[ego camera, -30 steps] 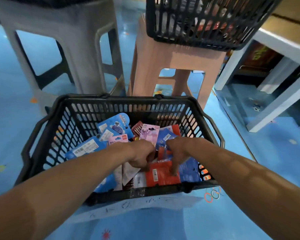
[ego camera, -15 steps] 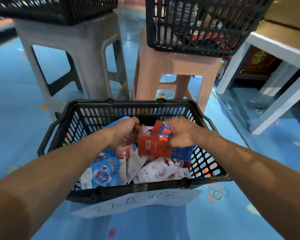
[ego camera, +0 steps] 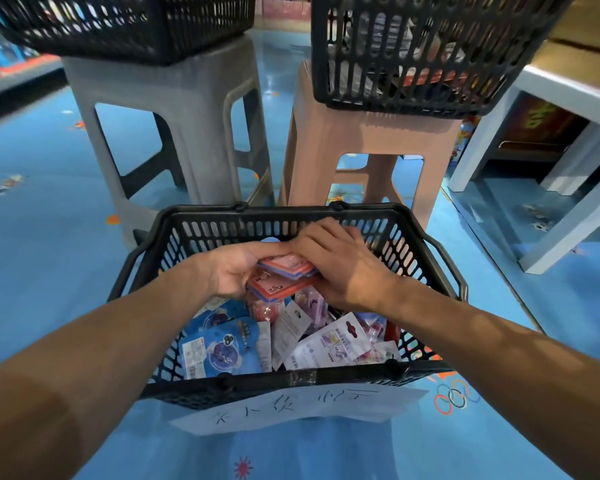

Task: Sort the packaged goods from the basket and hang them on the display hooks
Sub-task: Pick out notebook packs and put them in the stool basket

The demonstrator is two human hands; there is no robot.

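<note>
A black plastic basket [ego camera: 433, 258] sits on the blue floor in front of me, filled with several flat packaged goods, blue ones [ego camera: 222, 351] at the left and white and pink ones [ego camera: 329, 344] at the right. Above the basket's middle, both hands hold a small stack of red and blue packets [ego camera: 284, 277]. My left hand [ego camera: 236, 268] grips the stack from the left with its fingers curled under. My right hand [ego camera: 340, 265] covers the stack from the right and top. No display hooks are in view.
A grey stool [ego camera: 174, 109] and a pink stool [ego camera: 371, 147] stand just beyond the basket, each carrying another black basket [ego camera: 423, 50]. A white shelf frame [ego camera: 568, 216] stands at the right. A paper label [ego camera: 298, 407] hangs on the near basket rim.
Both hands rose out of the pile with red and blue packets and brought them together into a flat stack over the basket. The view tilted up, showing more of the stools.
</note>
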